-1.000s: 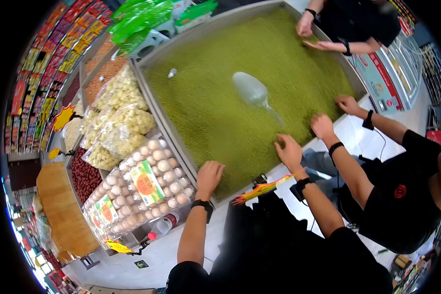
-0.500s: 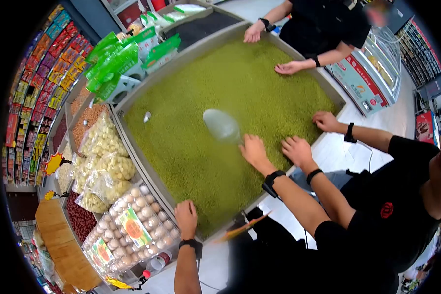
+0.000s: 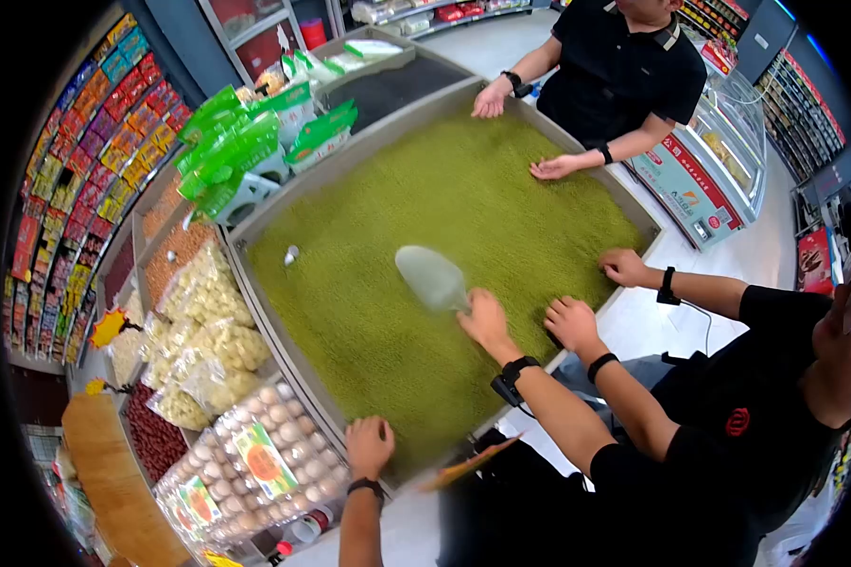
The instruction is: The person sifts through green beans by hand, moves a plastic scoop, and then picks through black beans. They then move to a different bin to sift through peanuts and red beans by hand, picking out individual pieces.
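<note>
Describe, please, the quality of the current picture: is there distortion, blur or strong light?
Head view: the wide lens bends the shelves at the left into a curve, with black corners around; head view: the scoop by the right hand looks soft, the coloured card smeared; head view: the pale floor looks bright.

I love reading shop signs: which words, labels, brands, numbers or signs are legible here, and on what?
"公司", apparently, on the red band of the teal display freezer; its smaller writing is unreadable.
Too blurred: green-and-white plastic bags; orange-and-green paper labels on the clear plastic egg packs; round red emblem on a black shirt.
Too small: multicoloured shelf packets.
No writing shows on the pale, rounded scoop.
</note>
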Available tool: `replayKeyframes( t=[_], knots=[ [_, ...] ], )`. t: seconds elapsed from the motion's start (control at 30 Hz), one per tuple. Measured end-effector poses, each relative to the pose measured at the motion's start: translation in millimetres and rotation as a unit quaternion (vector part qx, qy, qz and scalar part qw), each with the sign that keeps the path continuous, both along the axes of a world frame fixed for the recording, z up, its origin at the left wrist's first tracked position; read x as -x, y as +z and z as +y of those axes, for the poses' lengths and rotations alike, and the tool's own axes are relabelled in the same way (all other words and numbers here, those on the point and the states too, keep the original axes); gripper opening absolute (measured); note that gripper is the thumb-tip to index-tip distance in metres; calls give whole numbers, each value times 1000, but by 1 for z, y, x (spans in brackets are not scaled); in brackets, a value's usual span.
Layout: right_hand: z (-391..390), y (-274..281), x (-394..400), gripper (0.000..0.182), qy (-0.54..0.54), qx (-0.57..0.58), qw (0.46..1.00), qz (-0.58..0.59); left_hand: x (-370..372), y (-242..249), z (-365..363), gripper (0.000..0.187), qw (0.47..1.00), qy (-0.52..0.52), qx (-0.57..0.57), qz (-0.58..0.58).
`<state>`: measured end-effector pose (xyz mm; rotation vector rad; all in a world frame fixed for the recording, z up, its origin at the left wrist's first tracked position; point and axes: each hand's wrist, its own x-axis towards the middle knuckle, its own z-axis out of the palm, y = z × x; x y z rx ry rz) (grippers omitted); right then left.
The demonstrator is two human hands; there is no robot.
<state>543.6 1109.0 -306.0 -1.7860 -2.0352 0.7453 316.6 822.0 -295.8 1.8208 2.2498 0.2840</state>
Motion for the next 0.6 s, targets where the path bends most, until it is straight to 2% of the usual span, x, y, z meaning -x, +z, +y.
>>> replayKeyframes(
  t=[0.07,0.13,0.17,0.23,0.3,0.37,0.5,0.6],
  knots=[
    [-20,5,-10,34,-3,17,999,33,0,3,-3,14,1000,-2,6,5],
    [-29,5,-17,30,-3,-10,991,130,-1,4,-6,14,1000,2,6,0],
    [-30,5,-21,30,1,-7,992,129,0,3,-2,14,1000,-1,-7,-2],
    [-39,5,-31,32,24,-97,984,145,-1,1,-5,14,1000,0,-9,3],
    [-44,10,-37,34,31,-104,981,163,0,0,-3,15,999,-18,-24,13],
    [-48,19,-40,34,-2,-72,964,256,-2,2,-3,15,1000,-14,-19,12],
    [-44,5,-47,32,34,-3,963,267,-1,-1,-3,15,1000,-4,9,25],
    [-43,-4,-48,32,59,52,941,328,0,-1,-2,15,1000,-2,-17,9]
  ],
)
